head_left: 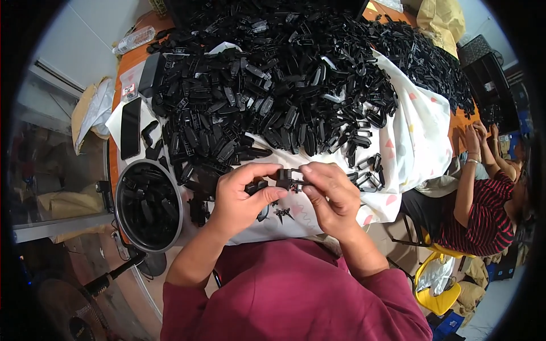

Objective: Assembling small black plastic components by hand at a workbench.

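Both my hands hold a small black plastic part (288, 178) between them, above the near edge of the cloth-covered table. My left hand (242, 196) pinches its left end with thumb and forefinger. Another dark piece (257, 186) shows in the curl of that hand. My right hand (334, 196) has thumb and fingers closed on the part's right end. Below the hands a few tiny black pieces (283, 214) lie on the white patterned cloth (307, 224). A large heap of black plastic parts (267, 85) spreads just beyond my hands.
At the left stands a round bowl (118, 207) with black parts inside. Behind it lie a phone (131, 129) and a plastic bottle (135, 41). A fan (74, 318) stands low at the left. On the right sits a person in a striped shirt (483, 219), near a yellow chair (443, 301).
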Available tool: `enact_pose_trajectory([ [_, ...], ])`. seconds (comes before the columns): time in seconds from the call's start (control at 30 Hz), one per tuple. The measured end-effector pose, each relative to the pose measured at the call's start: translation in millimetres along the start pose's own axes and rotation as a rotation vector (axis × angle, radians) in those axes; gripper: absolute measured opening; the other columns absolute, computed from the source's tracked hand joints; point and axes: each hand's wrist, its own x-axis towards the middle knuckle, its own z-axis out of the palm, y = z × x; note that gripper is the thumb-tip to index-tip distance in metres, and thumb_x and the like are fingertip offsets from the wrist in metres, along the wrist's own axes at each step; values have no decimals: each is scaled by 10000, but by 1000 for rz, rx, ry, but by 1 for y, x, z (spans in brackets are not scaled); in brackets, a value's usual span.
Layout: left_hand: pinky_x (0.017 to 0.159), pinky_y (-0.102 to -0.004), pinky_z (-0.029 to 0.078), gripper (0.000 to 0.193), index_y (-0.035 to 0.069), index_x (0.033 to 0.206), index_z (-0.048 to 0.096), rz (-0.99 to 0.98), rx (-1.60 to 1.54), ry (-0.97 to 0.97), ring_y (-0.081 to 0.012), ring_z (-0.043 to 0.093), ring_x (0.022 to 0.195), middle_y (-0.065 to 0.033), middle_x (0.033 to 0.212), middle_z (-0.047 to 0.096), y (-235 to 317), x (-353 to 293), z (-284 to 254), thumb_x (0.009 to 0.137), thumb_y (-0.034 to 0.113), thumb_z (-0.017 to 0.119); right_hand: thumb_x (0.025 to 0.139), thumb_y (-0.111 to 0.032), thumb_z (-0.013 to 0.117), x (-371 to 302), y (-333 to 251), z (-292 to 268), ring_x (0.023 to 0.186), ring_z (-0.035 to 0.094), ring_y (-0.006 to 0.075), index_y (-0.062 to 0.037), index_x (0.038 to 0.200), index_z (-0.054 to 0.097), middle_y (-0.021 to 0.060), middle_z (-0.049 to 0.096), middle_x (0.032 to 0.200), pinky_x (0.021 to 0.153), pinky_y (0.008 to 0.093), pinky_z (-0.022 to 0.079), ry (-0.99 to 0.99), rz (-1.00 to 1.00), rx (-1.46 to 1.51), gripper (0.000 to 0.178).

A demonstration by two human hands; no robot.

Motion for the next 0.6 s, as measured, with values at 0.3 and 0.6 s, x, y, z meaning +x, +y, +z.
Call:
enact_pose_trajectory([
  [0.3, 616, -226, 484, 298, -22, 1008, 608, 155, 125, -109, -121, 589, 692, -81, 887, 627, -6, -2, -9, 731, 29, 706, 625, 96, 664, 2, -10, -9, 665, 545, 242, -14, 1025, 612, 111, 611, 883, 565, 299, 429, -230, -165, -277, 419],
  [0.6, 550, -206, 470, 275, -12, 1103, 569, -351, -527, 19, -105, 562, 613, -113, 1019, 622, -12, -17, 24, 837, 50, 598, 748, -99, 697, -22, -4, 12, 708, 597, 230, -2, 951, 614, 125, 622, 894, 532, 282, 452, 41, 294, -69, 240],
])
